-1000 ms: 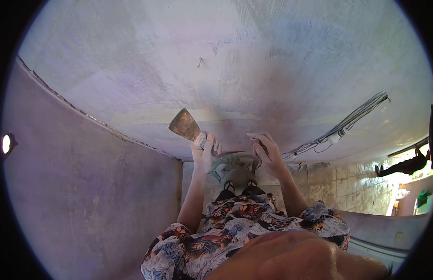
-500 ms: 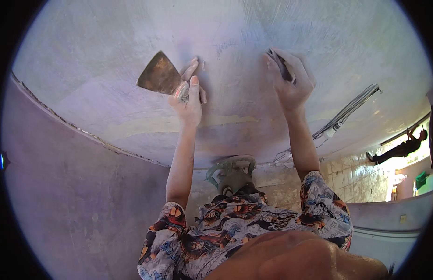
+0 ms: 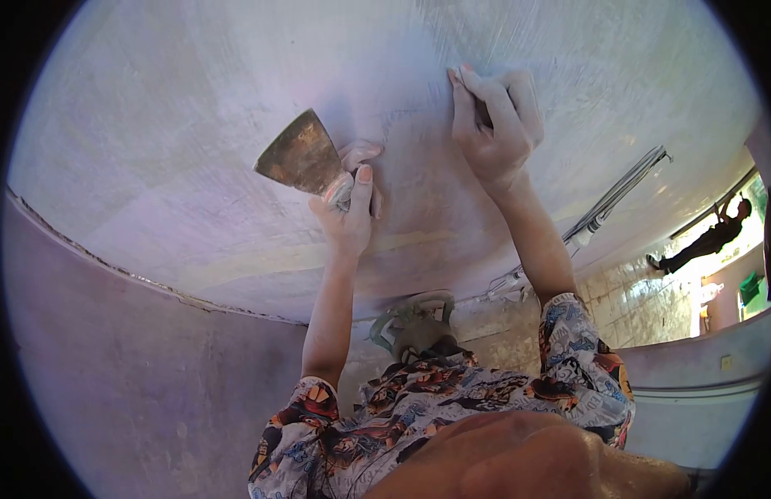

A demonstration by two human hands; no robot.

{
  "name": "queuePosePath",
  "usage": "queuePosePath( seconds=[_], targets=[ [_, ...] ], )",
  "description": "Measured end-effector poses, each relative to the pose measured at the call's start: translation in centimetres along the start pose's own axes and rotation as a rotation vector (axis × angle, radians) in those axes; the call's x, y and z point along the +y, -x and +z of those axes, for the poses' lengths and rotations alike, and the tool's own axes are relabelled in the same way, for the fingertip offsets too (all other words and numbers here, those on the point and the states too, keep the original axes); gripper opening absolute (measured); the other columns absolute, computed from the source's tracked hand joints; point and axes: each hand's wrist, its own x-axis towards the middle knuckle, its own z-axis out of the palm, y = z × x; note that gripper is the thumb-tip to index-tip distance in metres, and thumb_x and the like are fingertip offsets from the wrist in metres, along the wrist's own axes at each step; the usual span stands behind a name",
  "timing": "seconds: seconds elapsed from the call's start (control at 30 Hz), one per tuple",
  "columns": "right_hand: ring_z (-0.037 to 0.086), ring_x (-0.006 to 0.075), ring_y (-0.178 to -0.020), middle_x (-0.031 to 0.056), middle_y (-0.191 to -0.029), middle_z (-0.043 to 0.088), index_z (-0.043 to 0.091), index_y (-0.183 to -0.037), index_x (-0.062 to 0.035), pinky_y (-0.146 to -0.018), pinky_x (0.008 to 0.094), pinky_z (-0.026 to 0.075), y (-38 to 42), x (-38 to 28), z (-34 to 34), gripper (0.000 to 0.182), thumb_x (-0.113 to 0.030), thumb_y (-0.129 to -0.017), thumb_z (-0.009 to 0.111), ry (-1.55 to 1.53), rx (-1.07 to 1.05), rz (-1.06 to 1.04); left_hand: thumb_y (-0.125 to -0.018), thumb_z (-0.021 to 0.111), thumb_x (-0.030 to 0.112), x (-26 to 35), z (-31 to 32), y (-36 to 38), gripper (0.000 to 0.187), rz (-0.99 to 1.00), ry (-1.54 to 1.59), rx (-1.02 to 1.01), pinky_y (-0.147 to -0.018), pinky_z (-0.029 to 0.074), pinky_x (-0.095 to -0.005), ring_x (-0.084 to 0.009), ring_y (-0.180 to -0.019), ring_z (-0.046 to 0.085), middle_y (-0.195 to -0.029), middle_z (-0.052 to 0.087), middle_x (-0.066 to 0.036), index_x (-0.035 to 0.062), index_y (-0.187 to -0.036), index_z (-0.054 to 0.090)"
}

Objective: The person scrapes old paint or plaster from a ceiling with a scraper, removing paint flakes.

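Note:
My left hand (image 3: 345, 218) is wrapped round the handle of a putty knife (image 3: 302, 155). The knife's wide, stained metal blade points up and to the left, and the handle is mostly hidden in my palm. White dust coats both hands. Higher and to the right, my right hand (image 3: 504, 137) is closed, thumb and fingertips pinched together close against the pale plastered wall (image 3: 194, 158). Whatever lies in that pinch is hidden; only a dark gap shows between thumb and fingers.
Bundled wires (image 3: 622, 191) stick out of the wall right of my right forearm. A green frame (image 3: 381, 330) stands below my arms near my feet. At far right another person (image 3: 708, 243) in dark clothes reaches up by a bright opening. A purplish wall (image 3: 136, 366) adjoins at left.
My right hand has moved up and left along the wall and turned. The left hand with the putty knife sits slightly lower and further right in view. The whole view has shifted a little.

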Motion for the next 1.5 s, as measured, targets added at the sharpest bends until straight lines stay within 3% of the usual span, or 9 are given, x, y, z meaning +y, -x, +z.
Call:
queuePosePath(
  seconds=[0.23,0.3,0.43,0.73,0.93,1.03,1.27,1.33,1.5],
  targets=[
    [0.050,0.0188,-0.060,0.0033,-0.069,0.050,0.068,-0.088,-0.0052,-0.048,0.0299,0.039,3.0,-0.1,-1.5,0.020,0.004,-0.072,0.075,0.059,-0.072,0.062,-0.098,0.056,0.015,1.3,0.3,0.5,0.024,-0.091,0.030,-0.011,-0.038,0.031,-0.0229,-0.0081,-0.040,0.044,-0.113,0.059,-0.016,-0.0077,-0.104,0.057],
    [0.049,0.0187,-0.059,0.0031,-0.068,0.049,0.069,-0.089,-0.0053,-0.048,0.0297,0.039,0.9,-0.3,-0.4,0.022,0.005,-0.071,0.075,0.046,-0.059,0.045,-0.094,0.061,0.008,1.5,0.2,0.8,0.019,-0.190,0.108,0.015,-0.041,0.035,-0.0223,-0.0059,-0.048,0.048,-0.104,0.061,-0.009,-0.0070,-0.105,0.055],
    [0.046,0.0121,-0.056,0.0047,-0.070,0.054,0.070,-0.089,0.0020,-0.046,0.0239,0.034,-1.4,0.1,0.2,0.021,0.011,-0.071,0.077,-0.016,-0.020,-0.043,-0.094,0.062,0.009,0.6,-0.1,0.4,0.020,-0.146,0.127,-0.044,-0.040,0.035,-0.0221,-0.0062,-0.048,0.048,-0.105,0.059,-0.010,-0.0063,-0.103,0.054],
    [0.050,0.0139,-0.060,0.0062,-0.071,0.056,0.069,-0.090,0.0038,-0.048,0.0237,0.038,-2.4,0.3,0.2,0.023,0.015,-0.071,0.075,-0.001,-0.042,0.015,-0.095,0.060,0.009,-0.5,0.4,0.1,0.018,-0.030,0.221,-0.070,-0.037,0.032,-0.0209,-0.0059,-0.045,0.045,-0.106,0.058,-0.016,-0.0069,-0.098,0.053],
    [0.051,0.0138,-0.061,0.0065,-0.072,0.057,0.069,-0.090,0.0048,-0.048,0.0235,0.038,3.0,0.5,-1.9,0.022,0.015,-0.071,0.074,0.098,-0.079,0.062,-0.095,0.059,0.007,-0.8,0.7,0.1,0.014,-0.054,0.246,-0.079,-0.037,0.032,-0.0209,-0.0059,-0.044,0.045,-0.106,0.058,-0.017,-0.0061,-0.097,0.056],
    [0.051,0.0145,-0.061,0.0071,-0.071,0.058,0.069,-0.090,0.0053,-0.049,0.0243,0.039,-1.7,0.4,-0.3,0.022,0.015,-0.071,0.075,0.051,-0.064,0.055,-0.095,0.059,0.006,-0.7,0.6,0.0,0.013,-0.044,0.240,-0.087,-0.038,0.032,-0.0208,-0.0060,-0.044,0.045,-0.107,0.058,-0.017,-0.0067,-0.098,0.056],
    [0.050,0.0116,-0.059,0.0068,-0.073,0.058,0.069,-0.090,0.0028,-0.047,0.0230,0.037,3.5,0.7,-2.1,0.021,0.013,-0.072,0.075,0.070,-0.057,0.088,-0.098,0.055,0.013,-1.0,0.6,0.1,0.022,-0.042,0.155,-0.087,-0.037,0.032,-0.0244,-0.0077,-0.038,0.043,-0.107,0.056,-0.020,-0.0088,-0.101,0.054],
    [0.048,0.0177,-0.055,0.0034,-0.067,0.050,0.069,-0.089,-0.0053,-0.047,0.0289,0.039,0.9,0.5,-1.0,0.021,0.006,-0.071,0.075,0.115,-0.058,0.080,-0.098,0.055,0.013,-0.9,0.4,0.0,0.022,-0.034,0.143,-0.092,-0.036,0.032,-0.0246,-0.0077,-0.038,0.043,-0.107,0.056,-0.020,-0.0086,-0.101,0.054],
    [0.050,0.0159,-0.056,0.0054,-0.068,0.053,0.069,-0.091,-0.0020,-0.047,0.0265,0.039,1.7,0.8,-1.6,0.023,0.009,-0.071,0.075,0.089,-0.066,0.022,-0.095,0.058,0.007,-1.0,0.4,0.2,0.015,-0.058,0.241,-0.074,-0.038,0.031,-0.0213,-0.0065,-0.043,0.044,-0.108,0.058,-0.017,-0.0074,-0.098,0.055]
  ],
)
